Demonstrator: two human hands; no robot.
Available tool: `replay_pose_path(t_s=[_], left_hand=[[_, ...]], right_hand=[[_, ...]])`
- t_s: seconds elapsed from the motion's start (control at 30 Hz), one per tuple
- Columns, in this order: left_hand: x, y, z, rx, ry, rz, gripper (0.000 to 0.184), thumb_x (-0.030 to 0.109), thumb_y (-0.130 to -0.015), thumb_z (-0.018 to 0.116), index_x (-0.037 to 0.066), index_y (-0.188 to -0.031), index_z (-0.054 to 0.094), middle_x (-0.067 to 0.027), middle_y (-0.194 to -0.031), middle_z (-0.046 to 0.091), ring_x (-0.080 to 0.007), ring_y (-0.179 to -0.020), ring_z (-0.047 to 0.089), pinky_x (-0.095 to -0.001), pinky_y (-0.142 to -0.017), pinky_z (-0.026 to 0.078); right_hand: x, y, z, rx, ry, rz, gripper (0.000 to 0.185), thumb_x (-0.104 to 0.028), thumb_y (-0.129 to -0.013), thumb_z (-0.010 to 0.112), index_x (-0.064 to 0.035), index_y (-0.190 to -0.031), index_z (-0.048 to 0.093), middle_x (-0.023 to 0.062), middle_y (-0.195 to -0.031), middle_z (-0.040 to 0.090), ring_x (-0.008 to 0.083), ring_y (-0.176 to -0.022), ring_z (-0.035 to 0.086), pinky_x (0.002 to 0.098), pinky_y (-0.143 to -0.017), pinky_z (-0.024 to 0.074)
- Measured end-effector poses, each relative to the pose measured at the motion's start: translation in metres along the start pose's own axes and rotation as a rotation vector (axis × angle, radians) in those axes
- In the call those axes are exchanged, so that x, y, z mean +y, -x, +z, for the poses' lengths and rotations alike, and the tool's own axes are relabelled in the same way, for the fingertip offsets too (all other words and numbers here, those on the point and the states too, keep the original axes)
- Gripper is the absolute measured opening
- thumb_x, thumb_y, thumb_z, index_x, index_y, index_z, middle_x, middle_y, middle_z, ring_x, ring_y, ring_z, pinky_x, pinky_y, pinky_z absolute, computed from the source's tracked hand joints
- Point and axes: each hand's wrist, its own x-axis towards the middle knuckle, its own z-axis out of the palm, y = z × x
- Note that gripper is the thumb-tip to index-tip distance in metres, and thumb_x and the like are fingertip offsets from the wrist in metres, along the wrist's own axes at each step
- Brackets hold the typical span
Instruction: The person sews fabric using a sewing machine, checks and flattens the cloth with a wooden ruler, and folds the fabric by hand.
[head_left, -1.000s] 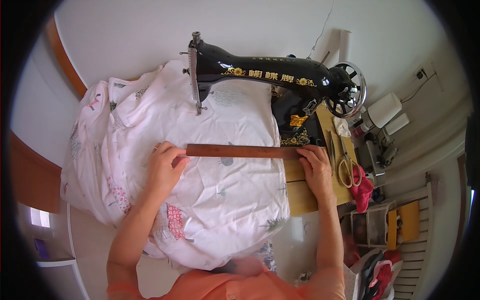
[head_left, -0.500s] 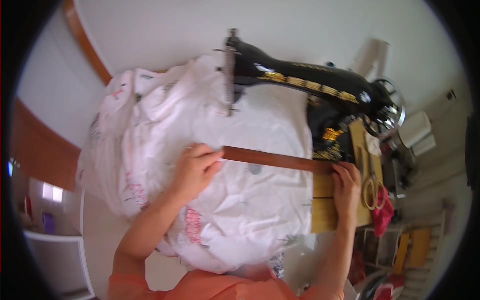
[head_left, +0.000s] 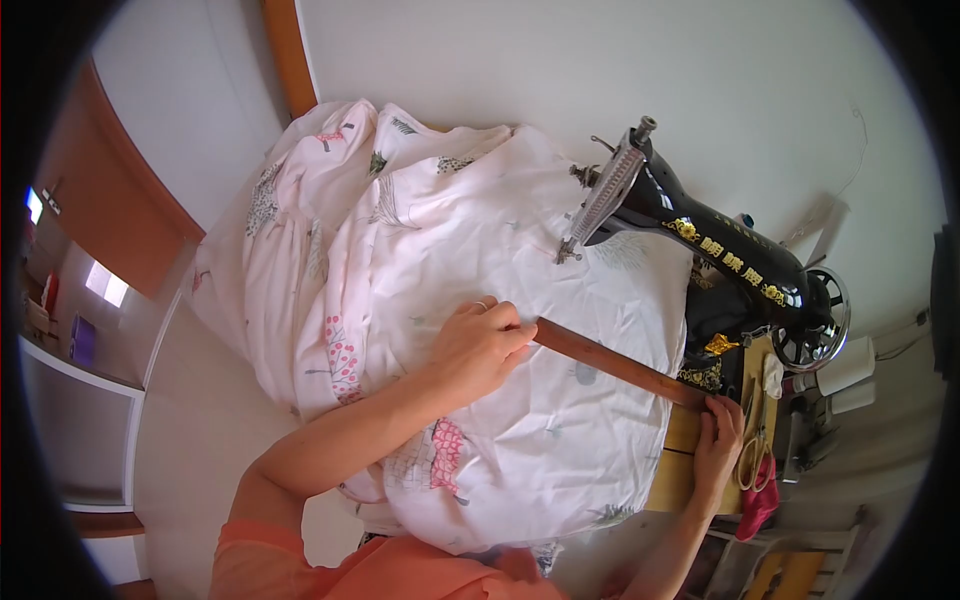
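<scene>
A narrow brown wooden ruler (head_left: 610, 361) lies slantwise across white printed fabric (head_left: 450, 260). At its left end, my left hand (head_left: 482, 345) is closed, thumb and fingertips pinched against the tip. My right hand (head_left: 718, 440) grips the opposite end, beyond the fabric's edge, over the wooden tabletop (head_left: 672, 480). Behind the ruler stands a black sewing machine (head_left: 720, 245) with gold lettering. Its needle end is over the fabric. My fingers partly hide both ruler ends.
Scissors (head_left: 757, 450) with pale handles lie right of my right hand, close to a dark pink cloth (head_left: 758, 505). The machine's handwheel (head_left: 815, 320) is at the right. Bunched fabric hangs over the left side, above the floor (head_left: 205, 420).
The view has turned, so the machine, fabric and hands appear further right and more tilted. Both hands stay at the ruler's ends.
</scene>
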Motion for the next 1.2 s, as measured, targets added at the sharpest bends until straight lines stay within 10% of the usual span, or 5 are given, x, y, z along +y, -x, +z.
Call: replay_pose_path(t_s=[0.73,1.2], left_hand=[[-0.003,0.002,0.005,0.033,-0.042,0.036,0.021,0.009,-0.074,0.068,0.006,-0.094,0.067,-0.0022,-0.081,0.054,-0.0203,-0.076,0.053,-0.0342,-0.072,0.042],[-0.001,-0.001,0.002,-0.070,-0.209,0.160,0.022,0.007,-0.075,0.061,0.005,-0.097,0.064,-0.0079,-0.078,0.052,-0.0263,-0.078,0.052,-0.0396,-0.070,0.041]], right_hand=[[0.001,-0.001,-0.004,-0.067,0.035,-0.097,0.040,0.002,-0.065,0.047,-0.0014,-0.102,0.059,0.0160,-0.104,0.056,0.0343,-0.100,0.051,0.0430,-0.091,0.0381],[-0.008,0.011,-0.031,0.134,0.014,-0.119,0.021,0.001,-0.072,0.064,-0.0034,-0.088,0.052,0.0117,-0.078,0.055,0.0310,-0.075,0.053,0.0387,-0.070,0.0412]])
